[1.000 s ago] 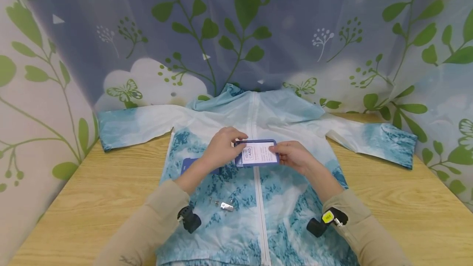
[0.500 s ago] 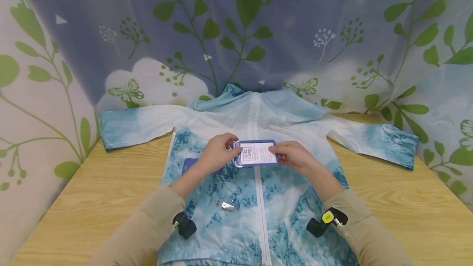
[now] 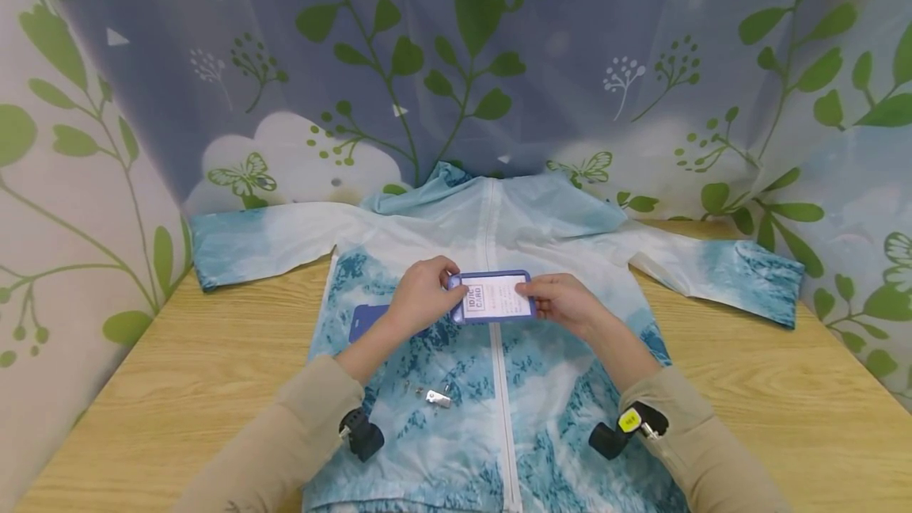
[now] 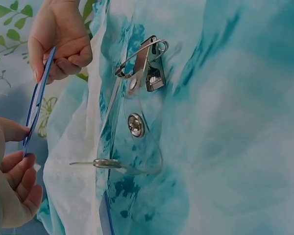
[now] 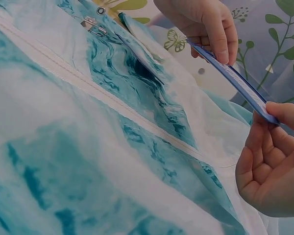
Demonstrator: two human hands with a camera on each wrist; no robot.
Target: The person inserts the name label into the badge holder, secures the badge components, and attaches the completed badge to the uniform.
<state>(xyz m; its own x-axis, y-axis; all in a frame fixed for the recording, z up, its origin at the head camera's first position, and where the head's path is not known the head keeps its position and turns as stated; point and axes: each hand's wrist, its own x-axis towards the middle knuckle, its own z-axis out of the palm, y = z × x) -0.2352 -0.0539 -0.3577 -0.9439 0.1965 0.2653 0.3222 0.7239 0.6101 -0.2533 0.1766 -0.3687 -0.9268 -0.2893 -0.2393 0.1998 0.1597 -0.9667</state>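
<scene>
Both hands hold a blue-framed ID card holder (image 3: 499,297) above the jacket's zip, its white card reading "ID/IC CARD". My left hand (image 3: 419,295) pinches the left end, thumb on the front. At the right end, my right hand (image 3: 570,301) grips it between thumb and fingers. In the left wrist view the holder (image 4: 35,105) appears edge-on. Below lies a metal badge clip (image 4: 156,73) with a safety pin and a clear snap strap (image 4: 139,110). Another flat blue piece (image 3: 366,318) rests on the jacket, partly hidden under my left forearm.
A blue-and-white tie-dye-like jacket (image 3: 456,457) lies spread on a wooden table (image 3: 178,386), sleeves out to both sides. A leaf-patterned curtain (image 3: 570,62) closes off the back and sides.
My left fingers have shifted slightly at the holder's left end, and more of that end now shows. The right hand keeps its grip nearly still.
</scene>
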